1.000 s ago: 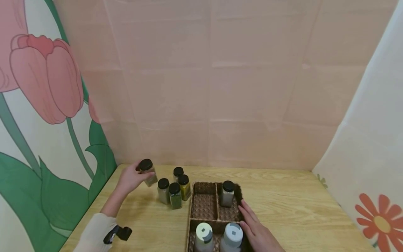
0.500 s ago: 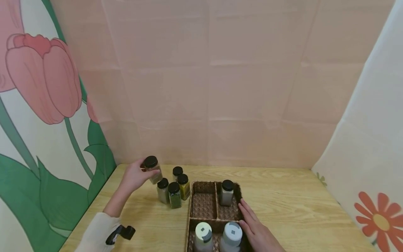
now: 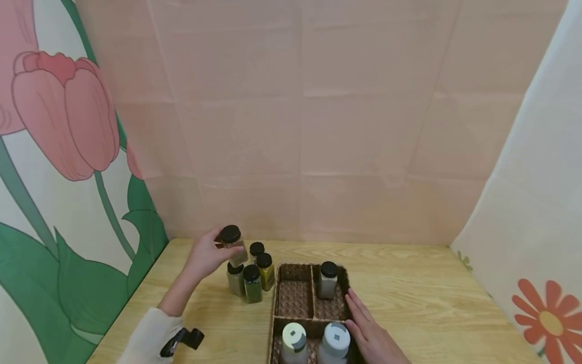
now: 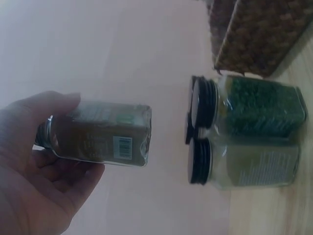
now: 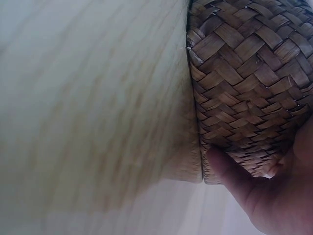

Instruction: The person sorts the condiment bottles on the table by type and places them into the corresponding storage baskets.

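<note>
My left hand (image 3: 204,258) grips a square glass spice jar (image 4: 100,134) with a black lid and brown contents, held tilted in the air. It hangs just behind and above a pale-filled jar (image 3: 235,284); in the left wrist view its base faces the standing jars, apart from them. Beside that stand a green herb jar (image 3: 253,289), a yellow jar (image 3: 267,275) and another black-lidded jar (image 3: 256,251) at the back. My right hand (image 3: 375,333) rests with extended fingers against the right side of the woven basket (image 5: 249,88).
The divided basket's back left compartment (image 3: 294,299) shows its bare floor. A black-lidded jar (image 3: 328,285) stands in the back right one. Two white-capped bottles, one with a cream cap (image 3: 294,334) and one greyish (image 3: 337,339), stand in front. A pink cloth (image 3: 300,151) hangs behind the table.
My left hand has carried the brown-filled jar to the right, from left of the jar group to over its left part. The right hand has stayed against the basket.
</note>
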Demonstrator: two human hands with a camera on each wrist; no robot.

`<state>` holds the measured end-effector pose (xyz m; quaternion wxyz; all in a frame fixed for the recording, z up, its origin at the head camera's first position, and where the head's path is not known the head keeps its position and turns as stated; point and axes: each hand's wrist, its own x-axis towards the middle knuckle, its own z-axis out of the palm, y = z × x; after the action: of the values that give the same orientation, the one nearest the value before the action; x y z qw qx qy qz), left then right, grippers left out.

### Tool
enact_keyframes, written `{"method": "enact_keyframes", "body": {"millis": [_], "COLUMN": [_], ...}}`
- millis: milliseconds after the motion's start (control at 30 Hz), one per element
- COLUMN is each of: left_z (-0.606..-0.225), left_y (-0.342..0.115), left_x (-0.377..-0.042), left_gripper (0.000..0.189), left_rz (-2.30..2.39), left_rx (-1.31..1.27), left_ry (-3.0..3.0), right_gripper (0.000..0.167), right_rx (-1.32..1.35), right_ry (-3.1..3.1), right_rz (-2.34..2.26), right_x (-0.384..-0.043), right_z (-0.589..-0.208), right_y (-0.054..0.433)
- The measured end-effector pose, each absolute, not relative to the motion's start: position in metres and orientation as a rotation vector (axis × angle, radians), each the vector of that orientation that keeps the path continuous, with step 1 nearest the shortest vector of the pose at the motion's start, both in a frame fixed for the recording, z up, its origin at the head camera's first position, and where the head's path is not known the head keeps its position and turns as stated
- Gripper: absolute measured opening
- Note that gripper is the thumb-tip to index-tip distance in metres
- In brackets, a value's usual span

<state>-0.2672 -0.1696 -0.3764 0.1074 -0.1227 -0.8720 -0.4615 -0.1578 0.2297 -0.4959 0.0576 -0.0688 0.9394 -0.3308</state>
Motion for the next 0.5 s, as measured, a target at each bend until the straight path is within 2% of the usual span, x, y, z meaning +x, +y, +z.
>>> {"method": "enact_keyframes", "body": {"millis": [500], "left_z": [-0.369], "left_y": [-0.140], "left_x": [-0.261], "left_gripper": [0.046], "left_rz": [-1.440], "left_rx": [-0.460], "left_ry": [-2.531], "right_gripper": [0.070], "right_rx": [-0.173], "right_ry": [2.852], "right_rz": [-0.986], "right_x": [-0.158], "right_z": [-0.495], "right_y": [0.228]}}
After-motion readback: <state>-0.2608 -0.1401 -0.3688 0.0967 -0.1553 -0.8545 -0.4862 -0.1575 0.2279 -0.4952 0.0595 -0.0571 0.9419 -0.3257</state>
